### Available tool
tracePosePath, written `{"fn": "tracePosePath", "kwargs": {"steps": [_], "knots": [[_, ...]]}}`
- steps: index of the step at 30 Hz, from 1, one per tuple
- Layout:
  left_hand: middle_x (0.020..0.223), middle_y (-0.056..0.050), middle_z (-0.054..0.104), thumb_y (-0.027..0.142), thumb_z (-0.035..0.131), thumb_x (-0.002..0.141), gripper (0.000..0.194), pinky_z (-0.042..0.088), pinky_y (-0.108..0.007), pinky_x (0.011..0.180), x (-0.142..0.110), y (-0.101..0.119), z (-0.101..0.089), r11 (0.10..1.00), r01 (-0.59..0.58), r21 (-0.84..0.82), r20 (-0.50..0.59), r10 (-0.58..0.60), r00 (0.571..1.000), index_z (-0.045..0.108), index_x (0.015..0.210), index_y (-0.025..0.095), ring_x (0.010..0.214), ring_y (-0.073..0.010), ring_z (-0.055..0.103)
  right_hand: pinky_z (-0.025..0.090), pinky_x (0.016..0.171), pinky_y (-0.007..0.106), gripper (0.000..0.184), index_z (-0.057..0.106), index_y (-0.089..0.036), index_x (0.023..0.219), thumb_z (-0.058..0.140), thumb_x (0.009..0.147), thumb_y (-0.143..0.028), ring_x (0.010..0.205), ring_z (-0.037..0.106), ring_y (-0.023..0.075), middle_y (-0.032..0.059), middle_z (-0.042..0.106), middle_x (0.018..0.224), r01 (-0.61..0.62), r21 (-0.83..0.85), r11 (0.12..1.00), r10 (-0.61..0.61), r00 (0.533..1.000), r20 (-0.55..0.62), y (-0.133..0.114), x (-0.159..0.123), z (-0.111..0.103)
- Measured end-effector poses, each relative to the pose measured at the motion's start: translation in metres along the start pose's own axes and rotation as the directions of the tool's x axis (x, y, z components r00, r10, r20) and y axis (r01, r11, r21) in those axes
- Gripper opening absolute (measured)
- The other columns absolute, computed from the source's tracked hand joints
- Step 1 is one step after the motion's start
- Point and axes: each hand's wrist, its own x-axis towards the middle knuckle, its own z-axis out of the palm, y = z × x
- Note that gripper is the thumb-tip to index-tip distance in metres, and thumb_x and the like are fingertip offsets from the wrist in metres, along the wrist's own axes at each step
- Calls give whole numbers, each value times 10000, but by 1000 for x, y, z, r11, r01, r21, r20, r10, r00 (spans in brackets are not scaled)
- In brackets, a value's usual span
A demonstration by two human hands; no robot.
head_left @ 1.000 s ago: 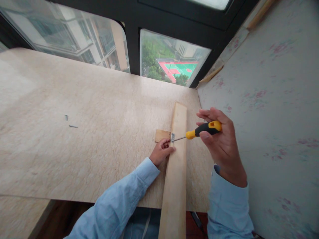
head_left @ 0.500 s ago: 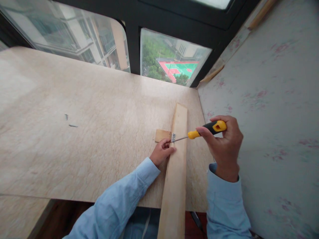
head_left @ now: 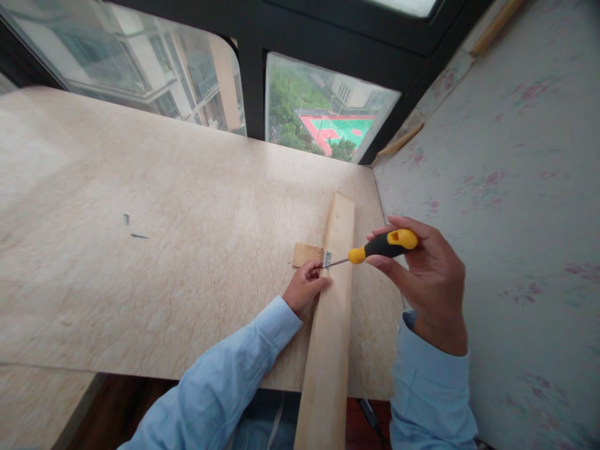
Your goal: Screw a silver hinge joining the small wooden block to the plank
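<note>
The right fingers [head_left: 392, 269] grip a yellow-and-black screwdriver [head_left: 382, 245], its thin metal shaft slanting left to a small silvery hinge [head_left: 327, 257] just beside the left fingers [head_left: 317, 285], which curl against a long, pale wooden board [head_left: 328, 356]; whether they pinch anything, I cannot tell.

Cut off by bottom edge: near end of plank [head_left: 328, 362], left sleeve [head_left: 225, 369], right sleeve [head_left: 431, 394]. Cut off by top edge: window frame [head_left: 255, 94]. Partly hidden behind screwdriver [head_left: 387, 244]: fingers of right hand [head_left: 434, 281]. Too small to tell: seating of screwdriver tip at hinge [head_left: 327, 258]; contact of left hand [head_left: 304, 289] with hinge; type of metal bits [head_left: 139, 236]. Partly hidden below tabletop [head_left: 210, 250]: black object [head_left: 369, 414], identity unclear.
</note>
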Motion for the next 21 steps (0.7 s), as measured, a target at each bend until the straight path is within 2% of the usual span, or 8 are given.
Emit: {"fn": "tracePosePath", "kwargs": {"steps": [3, 5, 8, 11, 14, 16, 18, 21], "knots": [[893, -56, 716, 178, 784, 588, 398, 501, -293, 770, -1, 0, 0, 1000, -10, 22, 15, 9, 1000, 665, 967, 141, 817, -179, 657, 563, 890, 442, 575, 627, -257, 1151, 870, 656, -421, 878, 644, 219, 24, 633, 953, 2, -238, 971, -47, 982, -182, 8, 3, 3], [899, -56, 717, 174, 783, 590, 397, 501, -294, 777, -1, 0, 0, 1000, -13, 25, 20, 12, 1000, 665, 968, 143, 824, -179, 659, 557, 881, 444, 633, 603, -251, 1177, 862, 647, -479, 867, 633, 217, 21, 623, 938, -18, -251, 968, -42, 972, -231, 14, 4, 5], [904, -53, 718, 177, 781, 595, 398, 501, -288, 771, 0, -1, -1, 1000, -6, 8, 9, 6, 1000, 663, 974, 146, 823, -173, 657, 552, 913, 458, 603, 542, -266, 1268, 743, 771, -541, 968, 649, 230, 50, 641, 1048, -25, -37, 999, 20, 991, -129, 15, 5, 7], [899, -50, 717, 182, 783, 593, 399, 502, -284, 762, 1, -2, -1, 1000, 8, -15, -4, -8, 1000, 661, 972, 149, 815, -168, 655, 541, 978, 474, 517, 497, -315, 1331, 656, 868, -479, 1168, 622, 248, 73, 614, 1277, -75, 214, 974, 66, 997, 46, 4, 5, 5], [902, -53, 717, 180, 789, 584, 409, 505, -285, 761, 0, -1, -1, 1000, 12, -21, -7, -12, 1000, 662, 972, 150, 814, -169, 655, 516, 1039, 478, 505, 491, -347, 1347, 673, 876, -375, 1265, 579, 239, 53, 592, 1365, -127, 307, 943, 87, 986, 139, -9, 4, 0], [915, -57, 719, 180, 790, 584, 415, 508, -290, 766, 0, 0, 0, 1000, 12, -21, -7, -13, 1000, 664, 978, 150, 826, -174, 658, 538, 1016, 471, 468, 529, -333, 1307, 690, 868, -349, 1211, 616, 230, 47, 639, 1294, -132, 299, 945, 91, 985, 147, -11, 3, -2], [926, -59, 719, 183, 788, 586, 417, 508, -295, 773, 0, 0, 0, 1000, 14, -17, -6, -14, 1000, 664, 983, 151, 840, -180, 660, 580, 943, 450, 413, 590, -295, 1198, 748, 820, -349, 1065, 678, 223, 39, 693, 1132, -108, 236, 966, 92, 993, 78, -7, 3, -1], [922, -57, 717, 188, 790, 582, 408, 504, -294, 773, -1, 1, 0, 1000, 11, 1, -9, -11, 1000, 664, 969, 152, 845, -182, 657, 603, 835, 395, 414, 619, -246, 987, 864, 679, -375, 860, 683, 198, 6, 672, 914, -69, 32, 997, 73, 983, -167, 8, 4, 4]]}}
